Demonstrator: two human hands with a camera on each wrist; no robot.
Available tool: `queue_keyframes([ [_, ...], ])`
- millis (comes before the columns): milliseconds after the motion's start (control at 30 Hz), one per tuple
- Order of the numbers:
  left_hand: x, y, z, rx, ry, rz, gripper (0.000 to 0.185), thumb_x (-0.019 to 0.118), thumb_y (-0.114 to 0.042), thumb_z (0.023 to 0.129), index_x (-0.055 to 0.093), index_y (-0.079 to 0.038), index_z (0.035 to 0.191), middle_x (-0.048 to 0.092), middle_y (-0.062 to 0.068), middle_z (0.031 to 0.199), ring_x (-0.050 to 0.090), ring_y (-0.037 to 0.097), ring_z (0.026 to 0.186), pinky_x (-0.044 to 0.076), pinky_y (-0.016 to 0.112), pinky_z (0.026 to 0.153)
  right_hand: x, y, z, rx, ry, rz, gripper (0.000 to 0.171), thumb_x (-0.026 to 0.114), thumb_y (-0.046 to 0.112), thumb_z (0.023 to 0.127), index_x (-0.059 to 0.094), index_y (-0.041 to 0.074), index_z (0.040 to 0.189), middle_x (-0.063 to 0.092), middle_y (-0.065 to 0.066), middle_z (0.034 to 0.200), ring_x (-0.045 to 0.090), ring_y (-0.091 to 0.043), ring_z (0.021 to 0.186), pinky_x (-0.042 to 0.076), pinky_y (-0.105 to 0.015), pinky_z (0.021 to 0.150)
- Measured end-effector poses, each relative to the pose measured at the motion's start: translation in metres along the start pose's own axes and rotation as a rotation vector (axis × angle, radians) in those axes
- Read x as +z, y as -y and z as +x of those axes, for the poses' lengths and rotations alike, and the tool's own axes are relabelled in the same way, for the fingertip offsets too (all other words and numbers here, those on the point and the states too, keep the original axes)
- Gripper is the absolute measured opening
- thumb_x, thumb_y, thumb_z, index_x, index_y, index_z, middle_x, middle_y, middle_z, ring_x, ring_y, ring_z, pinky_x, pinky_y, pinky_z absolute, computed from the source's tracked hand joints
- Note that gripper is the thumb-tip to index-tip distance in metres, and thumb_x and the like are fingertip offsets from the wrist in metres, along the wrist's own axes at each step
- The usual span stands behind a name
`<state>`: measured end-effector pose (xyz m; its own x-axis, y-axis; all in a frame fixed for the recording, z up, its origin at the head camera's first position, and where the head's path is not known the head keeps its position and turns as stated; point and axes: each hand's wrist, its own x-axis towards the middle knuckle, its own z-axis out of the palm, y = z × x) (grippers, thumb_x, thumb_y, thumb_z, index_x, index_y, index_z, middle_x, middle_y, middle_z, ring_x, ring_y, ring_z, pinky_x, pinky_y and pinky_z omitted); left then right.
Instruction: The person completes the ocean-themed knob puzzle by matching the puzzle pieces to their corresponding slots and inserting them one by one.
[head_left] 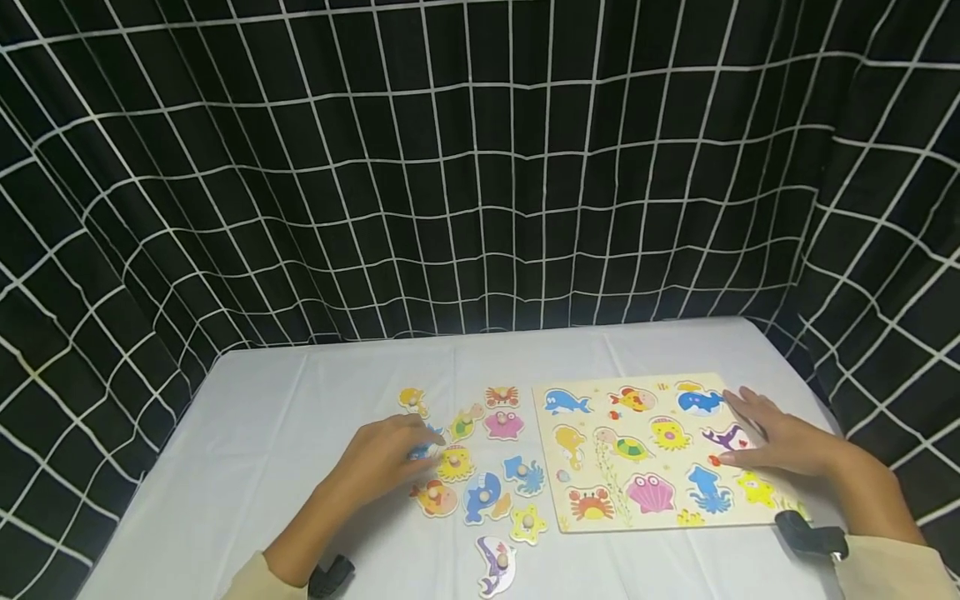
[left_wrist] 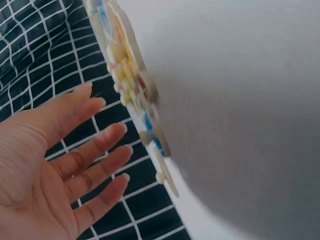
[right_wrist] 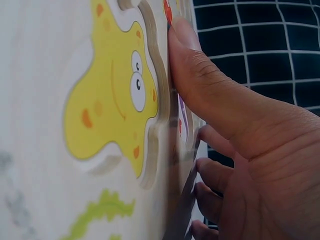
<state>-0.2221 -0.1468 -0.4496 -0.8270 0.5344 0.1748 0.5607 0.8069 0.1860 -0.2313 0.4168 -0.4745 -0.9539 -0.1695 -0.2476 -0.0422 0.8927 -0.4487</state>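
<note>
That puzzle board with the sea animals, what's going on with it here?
A person sits at a table covered in a white cloth. Their right hand rests flat on the wooden puzzle board, whose animal-shaped hollows are all unfilled. Their left hand, fingers straight in the left wrist view, reaches over the loose knobbed pieces scattered left of the board, covering a blue piece. No piece is in the board yet.

Black curtain with a white grid pattern hung across the back and down both sides, creased and sagging in folds. White tablecloth over the table below, marked by faint fold lines. Even, soft lighting throughout.
</note>
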Motion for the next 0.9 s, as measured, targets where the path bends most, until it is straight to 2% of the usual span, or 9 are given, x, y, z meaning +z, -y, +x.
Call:
queue_keyframes([
  [100,0.005,-0.004,0.005,-0.017,0.008,-0.021,0.02,0.079,-0.033,0.089,0.079,-0.025,0.106,0.071,-0.007,0.096,0.06,0.008,0.083,0.051,0.03,0.071,0.0,0.001,0.0,-0.003,0.0,0.001,0.111,0.076,0.055,0.082,0.017,0.0,0.158,0.004,-0.037,0.16,0.003,-0.061,0.143,0.014,-0.083,0.099],
  [267,0.015,-0.008,0.013,-0.041,0.053,-0.034,0.021,0.08,-0.036,0.087,0.079,-0.024,0.105,0.065,-0.012,0.082,0.052,0.003,0.071,0.043,0.026,0.063,0.001,0.0,0.0,-0.006,-0.012,-0.005,0.111,0.077,0.054,0.081,0.018,0.0,0.158,0.004,-0.037,0.16,0.003,-0.061,0.144,0.014,-0.083,0.1],
  [500,0.017,-0.018,0.019,-0.093,0.127,-0.061,0.024,0.081,-0.03,0.087,0.079,-0.022,0.109,0.061,-0.012,0.077,0.048,0.003,0.06,0.04,0.026,0.057,0.002,-0.001,-0.001,0.008,-0.014,0.006,0.114,0.078,0.056,0.079,0.018,0.0,0.158,0.004,-0.036,0.16,0.002,-0.06,0.144,0.013,-0.083,0.1],
  [800,0.02,-0.021,0.022,-0.125,0.156,-0.066,0.022,0.078,-0.03,0.09,0.076,-0.019,0.109,0.053,-0.013,0.067,0.05,0.004,0.042,0.04,0.027,0.055,0.002,-0.001,-0.001,0.011,-0.017,0.008,0.114,0.078,0.055,0.079,0.017,0.0,0.158,0.003,-0.036,0.16,0.001,-0.06,0.144,0.013,-0.083,0.099],
  [900,0.021,-0.021,0.024,-0.124,0.163,-0.05,0.02,0.078,-0.03,0.09,0.075,-0.019,0.108,0.052,-0.012,0.065,0.049,0.005,0.041,0.04,0.027,0.055,0.002,-0.002,-0.001,0.011,-0.02,0.008,0.114,0.078,0.055,0.079,0.017,0.0,0.158,0.004,-0.036,0.161,0.001,-0.06,0.144,0.013,-0.083,0.1],
])
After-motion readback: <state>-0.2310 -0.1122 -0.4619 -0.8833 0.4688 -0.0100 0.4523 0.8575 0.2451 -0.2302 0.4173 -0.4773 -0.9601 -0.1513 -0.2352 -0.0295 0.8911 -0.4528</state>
